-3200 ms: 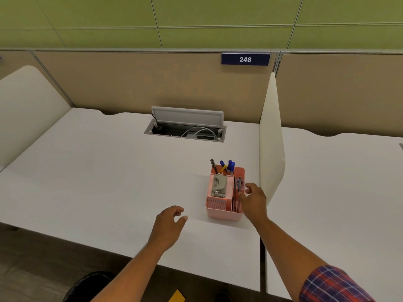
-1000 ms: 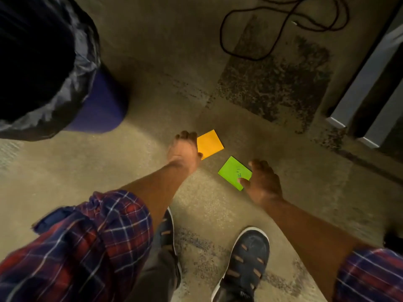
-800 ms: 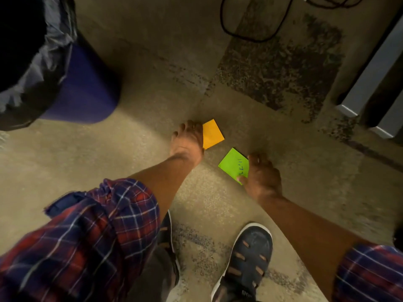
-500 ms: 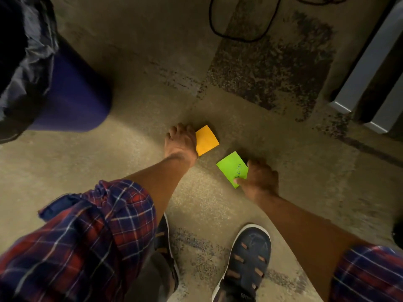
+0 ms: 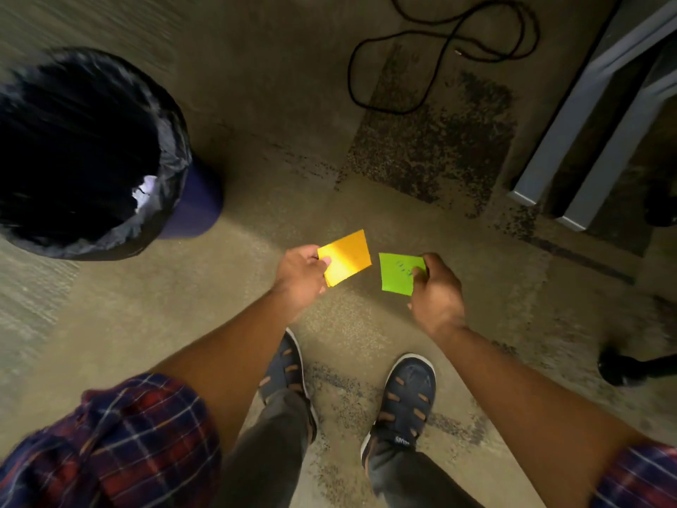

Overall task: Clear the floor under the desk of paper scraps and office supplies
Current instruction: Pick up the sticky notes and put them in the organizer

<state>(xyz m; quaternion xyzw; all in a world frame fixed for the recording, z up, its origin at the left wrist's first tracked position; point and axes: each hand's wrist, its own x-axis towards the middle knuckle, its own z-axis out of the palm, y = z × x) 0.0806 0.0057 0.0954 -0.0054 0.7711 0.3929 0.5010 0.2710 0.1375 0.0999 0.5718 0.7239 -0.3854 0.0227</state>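
I see my left hand (image 5: 300,276) pinching the orange note (image 5: 344,257) by its left edge, and my right hand (image 5: 437,291) gripping the green note (image 5: 397,273) at its right corner. Both notes are held above the floor (image 5: 219,306), side by side, not touching. The green one has dark writing I can't read. The trash bin (image 5: 84,152), lined with a black bag, stands to my left, well apart. A black cable (image 5: 432,56) loops ahead, and my shoes (image 5: 406,397) are just below my hands.

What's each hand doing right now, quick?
Left hand: closed, pinching the orange note.
Right hand: closed, pinching the green note.
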